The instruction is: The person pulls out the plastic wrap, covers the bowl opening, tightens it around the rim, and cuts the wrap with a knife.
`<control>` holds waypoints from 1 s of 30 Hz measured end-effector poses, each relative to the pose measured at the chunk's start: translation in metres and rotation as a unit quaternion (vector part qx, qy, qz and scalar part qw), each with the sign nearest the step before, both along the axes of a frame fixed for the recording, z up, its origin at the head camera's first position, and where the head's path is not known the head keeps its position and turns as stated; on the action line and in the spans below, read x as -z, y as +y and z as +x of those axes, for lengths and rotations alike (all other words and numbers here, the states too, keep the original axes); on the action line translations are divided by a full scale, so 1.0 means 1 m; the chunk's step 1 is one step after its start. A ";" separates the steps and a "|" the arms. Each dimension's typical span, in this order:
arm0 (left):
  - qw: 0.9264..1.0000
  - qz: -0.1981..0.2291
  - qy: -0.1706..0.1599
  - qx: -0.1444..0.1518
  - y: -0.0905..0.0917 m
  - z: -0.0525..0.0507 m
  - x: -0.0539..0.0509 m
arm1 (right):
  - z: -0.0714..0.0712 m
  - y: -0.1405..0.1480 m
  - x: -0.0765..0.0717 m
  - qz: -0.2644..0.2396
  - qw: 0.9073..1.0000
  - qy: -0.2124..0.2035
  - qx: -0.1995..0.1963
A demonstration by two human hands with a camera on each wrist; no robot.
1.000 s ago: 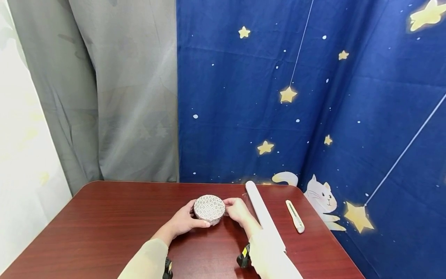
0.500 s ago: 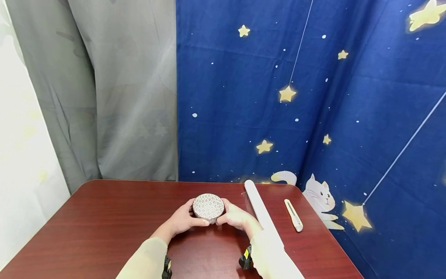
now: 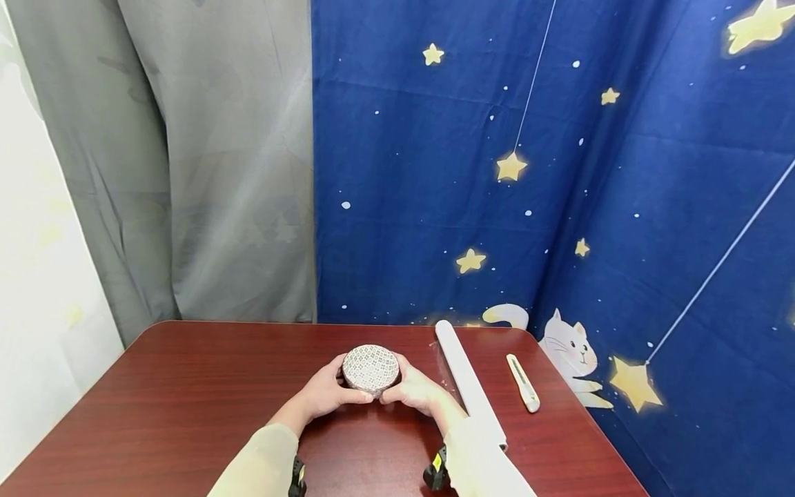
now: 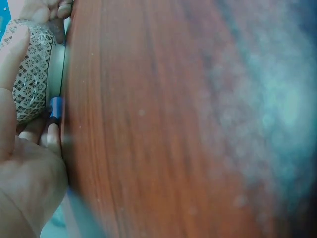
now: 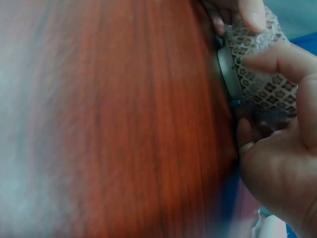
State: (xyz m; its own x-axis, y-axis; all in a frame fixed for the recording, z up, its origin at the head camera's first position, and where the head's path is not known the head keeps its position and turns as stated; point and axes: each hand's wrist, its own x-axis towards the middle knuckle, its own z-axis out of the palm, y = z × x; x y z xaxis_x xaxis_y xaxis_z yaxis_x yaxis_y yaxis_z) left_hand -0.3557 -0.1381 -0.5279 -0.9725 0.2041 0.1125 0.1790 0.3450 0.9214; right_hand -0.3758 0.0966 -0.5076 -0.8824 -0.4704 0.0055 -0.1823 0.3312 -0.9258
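Note:
A low round box (image 3: pixel 370 369) with a brown-and-cream geometric print lies flat on the table between both hands. My left hand (image 3: pixel 327 388) grips its left side, thumb along the near edge and fingers round the far side. From the right, my right hand (image 3: pixel 419 386) holds it, with the thumb tip close to the left thumb at the front. Clear shiny film shows on the patterned side of the box (image 5: pixel 262 54) in the right wrist view. A pale band runs round its base (image 4: pixel 57 67) in the left wrist view. Some fingertips are hidden behind the box.
A long white roll (image 3: pixel 470 383) lies slanted right of the hands, with clear film at its left edge; the right sleeve is close to its near end. Further right lies a cream utility knife (image 3: pixel 523 384). The dark red table (image 3: pixel 205 386) ends at grey and blue curtains.
My right hand has shifted its hold: its thumb has come round to the front of the box, near the left thumb. The left hand and the box have stayed nearly still.

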 end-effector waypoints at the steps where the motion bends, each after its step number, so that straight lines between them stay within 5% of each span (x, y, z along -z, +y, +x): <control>1: 1.000 0.000 0.000 -0.001 0.000 0.000 -0.001 | 0.000 0.000 0.000 -0.002 1.000 0.001 0.000; 16: 1.000 0.009 -0.010 -0.012 0.001 0.001 -0.001 | 0.000 0.003 0.006 0.010 0.999 0.035 0.018; 22: 1.000 -0.011 0.003 -0.011 0.003 -0.001 0.001 | 0.001 0.005 0.015 -0.011 0.998 0.021 0.055; 30: 1.000 -0.023 0.009 -0.013 0.005 -0.001 0.002 | 0.000 0.009 0.020 0.013 0.994 0.064 0.086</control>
State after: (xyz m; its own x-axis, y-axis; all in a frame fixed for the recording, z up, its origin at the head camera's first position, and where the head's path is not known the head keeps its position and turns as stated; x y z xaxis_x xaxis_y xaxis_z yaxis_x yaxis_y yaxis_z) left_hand -0.3569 -0.1333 -0.5297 -0.9754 0.1841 0.1208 0.1857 0.3924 0.9008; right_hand -0.3762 0.1059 -0.5276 -0.9428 -0.3137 0.1127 -0.2364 0.3908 -0.8896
